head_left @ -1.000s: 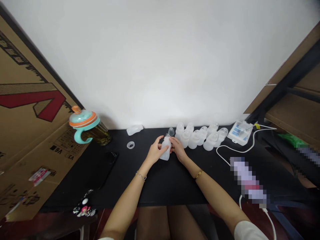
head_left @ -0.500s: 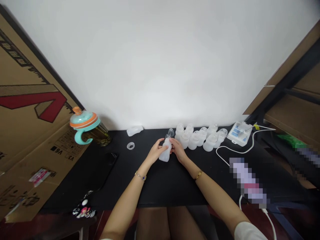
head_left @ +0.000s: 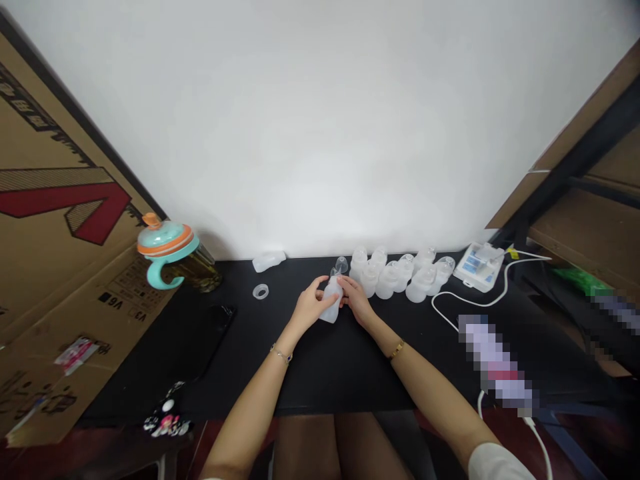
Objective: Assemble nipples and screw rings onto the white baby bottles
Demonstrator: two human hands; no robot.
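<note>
Both my hands hold one small frosted baby bottle (head_left: pixel 331 307) above the black table, its mouth end pointing away from me. My left hand (head_left: pixel 311 303) wraps the bottle's left side, thumb across its front. My right hand (head_left: pixel 357 300) has its fingers closed at the neck on the right. A clear nipple shows at the bottle's top, partly hidden by fingers. Just beyond it sits a clear dome cap (head_left: pixel 341 264). To the right stand several capped baby bottles (head_left: pixel 389 280) in a cluster. On the left lie a loose white ring (head_left: pixel 261 291) and a frosted bottle body (head_left: pixel 269 261) on its side.
A jug with a turquoise handle (head_left: pixel 165 272) stands at left beside a cardboard box (head_left: pixel 75 267). A black phone (head_left: pixel 213 340) lies near it. At right are a white power strip (head_left: pixel 479 268), a white cable (head_left: pixel 507 287) and a blurred-out object (head_left: pixel 497 363). A white wall rises behind.
Little differs. The bottle has tilted slightly in my hands, and my left thumb sits a little lower on it. The view has shifted a touch.
</note>
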